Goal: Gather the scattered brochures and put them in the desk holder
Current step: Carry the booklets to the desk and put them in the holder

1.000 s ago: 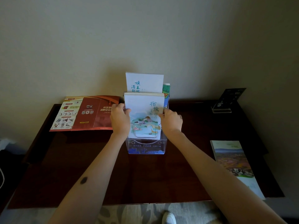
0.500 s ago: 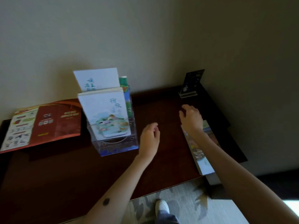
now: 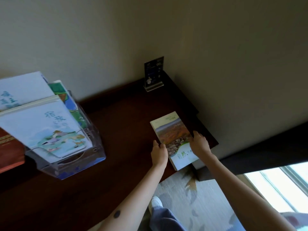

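Observation:
A landscape brochure (image 3: 173, 130) lies flat near the right end of the dark desk (image 3: 126, 117), its near corner hanging over the front edge. My left hand (image 3: 159, 152) touches its left edge with relaxed fingers. My right hand (image 3: 200, 144) holds its right edge, thumb on the cover. The clear desk holder (image 3: 93, 157) stands at the left. It holds a white illustrated brochure (image 3: 46, 129) in front, with another white brochure (image 3: 21, 90) and a green one (image 3: 70, 104) behind.
A red brochure (image 3: 8, 154) lies at the far left, partly behind the holder. A small dark sign in an acrylic stand (image 3: 153, 74) stands in the back corner by the wall. Carpet and my shoe (image 3: 155, 202) show below the desk edge.
Both hands left the holder and moved right to the landscape brochure. My view swung right, so the holder now sits at the left of the frame.

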The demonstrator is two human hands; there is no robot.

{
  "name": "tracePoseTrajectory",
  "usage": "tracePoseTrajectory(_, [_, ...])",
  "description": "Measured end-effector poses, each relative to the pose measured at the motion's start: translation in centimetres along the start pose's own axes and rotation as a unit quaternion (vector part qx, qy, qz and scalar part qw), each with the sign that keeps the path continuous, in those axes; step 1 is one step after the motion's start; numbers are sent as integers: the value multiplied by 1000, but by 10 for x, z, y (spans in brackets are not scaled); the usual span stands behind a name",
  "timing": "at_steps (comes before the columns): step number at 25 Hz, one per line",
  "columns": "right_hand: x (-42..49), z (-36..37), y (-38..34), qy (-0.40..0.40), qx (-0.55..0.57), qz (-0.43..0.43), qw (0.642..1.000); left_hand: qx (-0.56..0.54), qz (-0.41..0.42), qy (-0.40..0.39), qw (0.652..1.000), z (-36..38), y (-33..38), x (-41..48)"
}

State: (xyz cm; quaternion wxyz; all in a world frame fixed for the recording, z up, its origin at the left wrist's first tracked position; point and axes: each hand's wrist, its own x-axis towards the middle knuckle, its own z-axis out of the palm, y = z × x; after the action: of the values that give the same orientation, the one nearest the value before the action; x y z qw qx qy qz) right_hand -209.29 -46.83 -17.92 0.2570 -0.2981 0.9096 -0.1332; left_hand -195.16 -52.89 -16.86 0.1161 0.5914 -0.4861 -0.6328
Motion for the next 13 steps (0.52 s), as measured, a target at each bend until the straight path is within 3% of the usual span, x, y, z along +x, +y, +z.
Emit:
tracePoseTrajectory(5, [-6, 8, 0, 31, 41, 9, 999, -11, -16, 19, 1000, 20, 2, -3])
tracePoseTrajectory(13, [-11, 7, 4, 13, 100, 40, 994, -138, -108, 53, 983, 16, 7, 6])
